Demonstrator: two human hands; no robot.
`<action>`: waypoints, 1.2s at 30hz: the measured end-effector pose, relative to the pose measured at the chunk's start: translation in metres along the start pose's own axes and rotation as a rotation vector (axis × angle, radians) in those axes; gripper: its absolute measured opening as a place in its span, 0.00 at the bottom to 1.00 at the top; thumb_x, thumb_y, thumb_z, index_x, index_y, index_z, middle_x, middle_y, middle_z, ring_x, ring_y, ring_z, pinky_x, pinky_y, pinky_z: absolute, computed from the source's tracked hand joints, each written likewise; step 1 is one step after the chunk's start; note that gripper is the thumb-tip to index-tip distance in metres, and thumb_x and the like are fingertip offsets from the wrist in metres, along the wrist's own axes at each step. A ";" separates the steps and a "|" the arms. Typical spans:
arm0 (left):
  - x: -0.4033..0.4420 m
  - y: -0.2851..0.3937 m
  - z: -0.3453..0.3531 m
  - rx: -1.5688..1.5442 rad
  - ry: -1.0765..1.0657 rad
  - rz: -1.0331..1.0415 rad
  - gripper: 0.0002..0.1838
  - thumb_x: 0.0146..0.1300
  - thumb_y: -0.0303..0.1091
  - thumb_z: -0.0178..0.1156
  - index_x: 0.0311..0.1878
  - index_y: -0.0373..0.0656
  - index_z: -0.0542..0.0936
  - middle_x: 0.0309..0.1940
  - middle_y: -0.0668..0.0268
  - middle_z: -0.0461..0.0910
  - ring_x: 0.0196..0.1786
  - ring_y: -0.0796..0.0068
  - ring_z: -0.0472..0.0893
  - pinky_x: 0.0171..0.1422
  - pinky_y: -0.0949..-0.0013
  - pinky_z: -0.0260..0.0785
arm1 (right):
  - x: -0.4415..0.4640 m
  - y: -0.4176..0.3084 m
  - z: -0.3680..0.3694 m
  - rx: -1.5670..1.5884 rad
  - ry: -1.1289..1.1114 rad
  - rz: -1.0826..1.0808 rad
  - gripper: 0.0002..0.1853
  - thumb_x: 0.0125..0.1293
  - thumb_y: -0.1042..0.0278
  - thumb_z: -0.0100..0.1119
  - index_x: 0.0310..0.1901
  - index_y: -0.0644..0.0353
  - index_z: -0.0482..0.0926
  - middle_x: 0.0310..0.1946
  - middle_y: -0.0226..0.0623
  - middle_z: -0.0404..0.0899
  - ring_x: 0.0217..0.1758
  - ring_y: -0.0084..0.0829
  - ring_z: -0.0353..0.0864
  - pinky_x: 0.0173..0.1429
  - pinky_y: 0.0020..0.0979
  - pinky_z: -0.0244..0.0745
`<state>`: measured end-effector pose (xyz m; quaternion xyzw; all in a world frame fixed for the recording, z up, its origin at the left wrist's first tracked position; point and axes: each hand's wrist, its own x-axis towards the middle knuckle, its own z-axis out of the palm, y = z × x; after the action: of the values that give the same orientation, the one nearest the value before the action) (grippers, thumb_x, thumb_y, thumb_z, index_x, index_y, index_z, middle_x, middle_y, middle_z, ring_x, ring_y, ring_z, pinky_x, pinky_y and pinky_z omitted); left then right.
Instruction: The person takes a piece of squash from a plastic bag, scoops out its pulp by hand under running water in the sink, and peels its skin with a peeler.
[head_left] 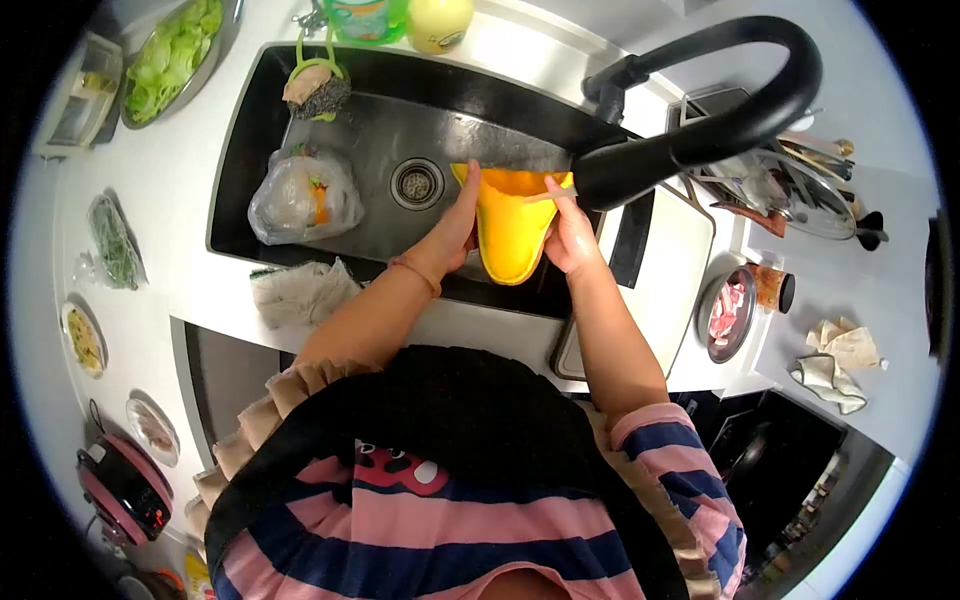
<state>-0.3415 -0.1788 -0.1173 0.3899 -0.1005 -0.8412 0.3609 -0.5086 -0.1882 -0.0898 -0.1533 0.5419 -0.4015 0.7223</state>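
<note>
Over the right part of the black sink [228, 190], I hold a cut piece of pumpkin [508, 230] with bright yellow flesh and an orange hollow along its upper edge. My left hand [462, 222] grips its left side, fingers partly hidden behind it. On the opposite side, my right hand [571, 238] is closed around the edge. The black faucet [640, 170] ends just beside the pumpkin's upper right. A pale streak, which looks like water, crosses from the spout to the pumpkin.
In the sink lie a plastic bag [305, 200] with food and the drain [416, 184]. A scrubber [317, 90] hangs at the rim. Nearby are a cloth [302, 292], a cutting board [668, 290], a bowl of meat [728, 315] and a plate of lettuce [178, 60].
</note>
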 end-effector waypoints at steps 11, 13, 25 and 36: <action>-0.005 -0.008 0.019 0.173 0.136 -0.029 0.40 0.65 0.68 0.38 0.62 0.40 0.67 0.58 0.61 0.72 0.59 0.67 0.72 0.62 0.66 0.63 | 0.029 0.010 -0.022 0.177 0.011 0.149 0.25 0.70 0.49 0.45 0.58 0.62 0.68 0.53 0.42 0.75 0.53 0.37 0.77 0.57 0.38 0.72; -0.003 -0.019 0.018 0.040 0.167 0.200 0.37 0.65 0.66 0.40 0.60 0.40 0.68 0.55 0.61 0.73 0.58 0.66 0.73 0.60 0.62 0.66 | 0.037 0.019 -0.018 0.126 0.071 0.104 0.26 0.71 0.50 0.45 0.63 0.58 0.62 0.58 0.40 0.71 0.57 0.36 0.73 0.60 0.37 0.69; -0.012 -0.004 -0.006 -0.503 -0.206 0.063 0.32 0.63 0.63 0.46 0.57 0.46 0.73 0.50 0.60 0.76 0.48 0.60 0.78 0.53 0.58 0.72 | -0.017 -0.024 0.013 -0.250 -0.144 -0.066 0.27 0.63 0.61 0.55 0.63 0.58 0.64 0.48 0.33 0.74 0.53 0.24 0.71 0.58 0.29 0.65; -0.038 -0.033 -0.012 -0.857 -0.417 -0.409 0.34 0.62 0.59 0.49 0.64 0.44 0.65 0.50 0.55 0.74 0.47 0.61 0.78 0.50 0.59 0.76 | 0.007 -0.011 -0.002 -0.340 -0.235 -0.196 0.30 0.55 0.51 0.67 0.54 0.62 0.72 0.46 0.39 0.75 0.49 0.27 0.72 0.53 0.30 0.66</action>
<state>-0.3337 -0.1273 -0.1178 0.0427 0.2614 -0.9201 0.2886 -0.5145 -0.1999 -0.0875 -0.3705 0.4965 -0.3521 0.7016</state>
